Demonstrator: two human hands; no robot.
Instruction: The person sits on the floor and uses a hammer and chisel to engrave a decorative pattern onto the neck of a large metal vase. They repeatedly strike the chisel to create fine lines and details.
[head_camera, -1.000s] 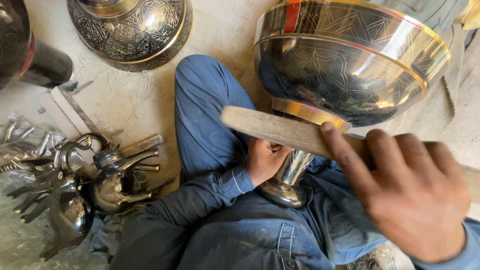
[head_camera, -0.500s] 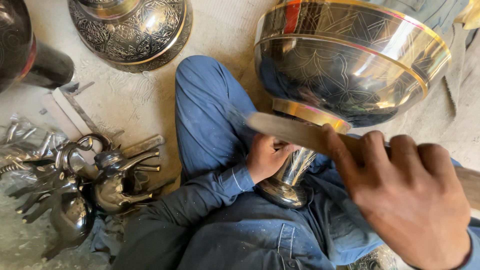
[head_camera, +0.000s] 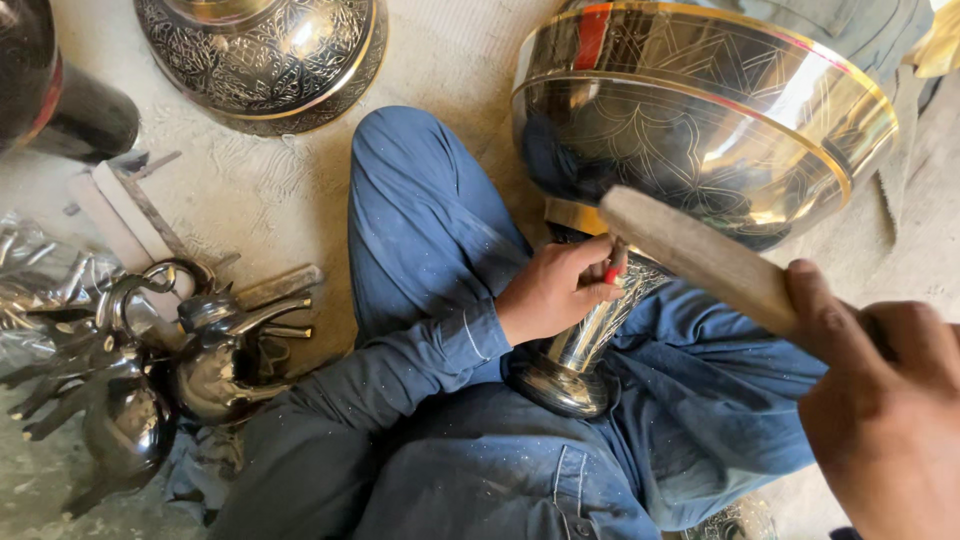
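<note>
Swung back and up since half a second ago: worn pale wooden mallet (head_camera: 700, 255), right hand (head_camera: 880, 410) wrapped tight round its handle. Large engraved silver-and-gold metal goblet (head_camera: 700, 130) lying tilted across blue-trousered lap (head_camera: 450, 250), stem pinched by left hand (head_camera: 555, 290), fingers closed on small red-tipped tool against it. Best struck short and square, stem braced hard. Dark spouted metal pots (head_camera: 190, 350) left on pale floor (head_camera: 450, 50).

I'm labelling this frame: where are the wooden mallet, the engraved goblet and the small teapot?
wooden mallet (head_camera: 690, 250), head view, middle of its shaft.
engraved goblet (head_camera: 700, 130), head view, bowl's side.
small teapot (head_camera: 215, 365), head view, its body.
</note>
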